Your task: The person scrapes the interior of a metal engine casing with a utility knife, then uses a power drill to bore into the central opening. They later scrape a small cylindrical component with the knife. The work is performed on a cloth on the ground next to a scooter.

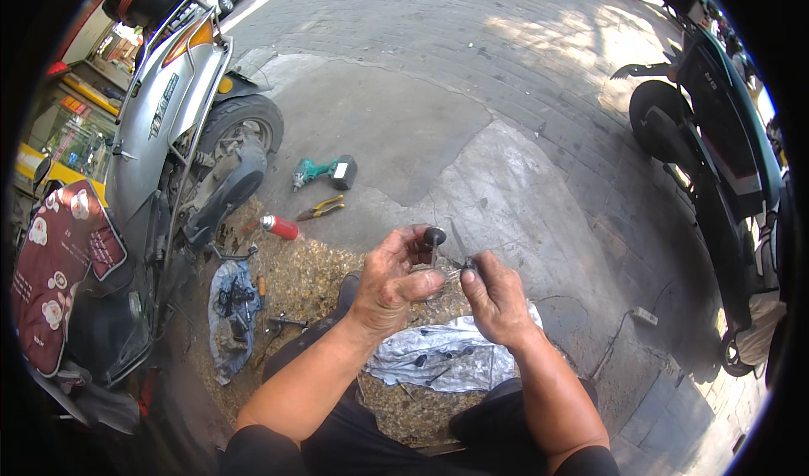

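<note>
left hand holding dark-headed stem, right hand thin tool

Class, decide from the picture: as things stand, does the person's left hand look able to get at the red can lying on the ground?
Probably yes: nothing visible blocks the left hand from the red can, though its grip is currently taken by a dark, round-headed part.
</note>
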A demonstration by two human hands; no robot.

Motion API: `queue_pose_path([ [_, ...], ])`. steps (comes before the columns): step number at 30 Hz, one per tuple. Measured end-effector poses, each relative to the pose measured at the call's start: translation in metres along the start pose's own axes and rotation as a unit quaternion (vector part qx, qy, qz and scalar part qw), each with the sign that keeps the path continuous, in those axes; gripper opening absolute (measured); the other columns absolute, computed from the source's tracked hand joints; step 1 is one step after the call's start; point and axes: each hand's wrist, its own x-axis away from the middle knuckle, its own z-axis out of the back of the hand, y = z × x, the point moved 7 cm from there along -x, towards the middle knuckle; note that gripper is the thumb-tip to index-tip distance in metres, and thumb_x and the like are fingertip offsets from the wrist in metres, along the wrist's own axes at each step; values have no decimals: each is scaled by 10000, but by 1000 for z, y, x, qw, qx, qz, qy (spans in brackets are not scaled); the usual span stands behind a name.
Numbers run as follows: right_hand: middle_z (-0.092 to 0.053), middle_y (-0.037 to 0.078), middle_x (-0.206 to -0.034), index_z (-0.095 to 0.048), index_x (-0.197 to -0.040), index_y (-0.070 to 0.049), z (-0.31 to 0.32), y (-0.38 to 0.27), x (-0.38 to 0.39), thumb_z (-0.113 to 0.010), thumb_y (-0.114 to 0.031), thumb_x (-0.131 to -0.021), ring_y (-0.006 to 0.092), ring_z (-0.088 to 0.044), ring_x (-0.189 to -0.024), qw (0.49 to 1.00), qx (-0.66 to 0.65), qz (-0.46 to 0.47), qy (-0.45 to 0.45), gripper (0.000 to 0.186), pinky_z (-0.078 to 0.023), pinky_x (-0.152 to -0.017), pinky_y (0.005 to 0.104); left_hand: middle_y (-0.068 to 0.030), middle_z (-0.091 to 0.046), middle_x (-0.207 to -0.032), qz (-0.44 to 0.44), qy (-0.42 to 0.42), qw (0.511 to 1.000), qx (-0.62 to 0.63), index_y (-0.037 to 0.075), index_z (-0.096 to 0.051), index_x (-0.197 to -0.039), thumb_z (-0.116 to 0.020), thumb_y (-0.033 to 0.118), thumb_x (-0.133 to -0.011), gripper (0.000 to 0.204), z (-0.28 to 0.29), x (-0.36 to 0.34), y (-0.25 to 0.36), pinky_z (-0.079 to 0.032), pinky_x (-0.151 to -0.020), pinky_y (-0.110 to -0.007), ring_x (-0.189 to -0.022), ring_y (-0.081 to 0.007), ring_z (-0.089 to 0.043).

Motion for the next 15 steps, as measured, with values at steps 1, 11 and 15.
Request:
queue_pose_path([
  [1, -611, 256, -804, -550, -984, -5, -5, 0, 1, -571, -267, -999, 486, -600, -790, 999, -32, -10, -20, 263, -452, -678, 523, -116, -564, -1242, 2, -3, 1000, 8, -15, -456, -1358, -847, 208, -705, 793, 0, 0, 0, -464, -1049, -384, -1153, -217, -570],
  [11, -589, 237, -679, -567, -896, -16, -10, -4, -1, -537, -296, -1024, 482, -586, -686, 995, -78, -17, -56, 309, -439, -599, 527, -107, -539, -1341, -4, -48, 997, 58, 26, -426, -1417, -844, 289, -711, 862, -4, -2, -4, -447, -1073, -393, -1235, -236, -544],
  [15, -600, 242, -688, -589, -936, -18, -11, -5, 0, -541, -304, -1022, 486, -597, -701, 995, -70, -27, -63, 302, -450, -608, 532, -95, -546, -1357, 16, -87, 990, 110, 47, -462, -1413, -853, 336, -736, 833, -5, -4, -8, -465, -1074, -402, -1281, -248, -536],
])
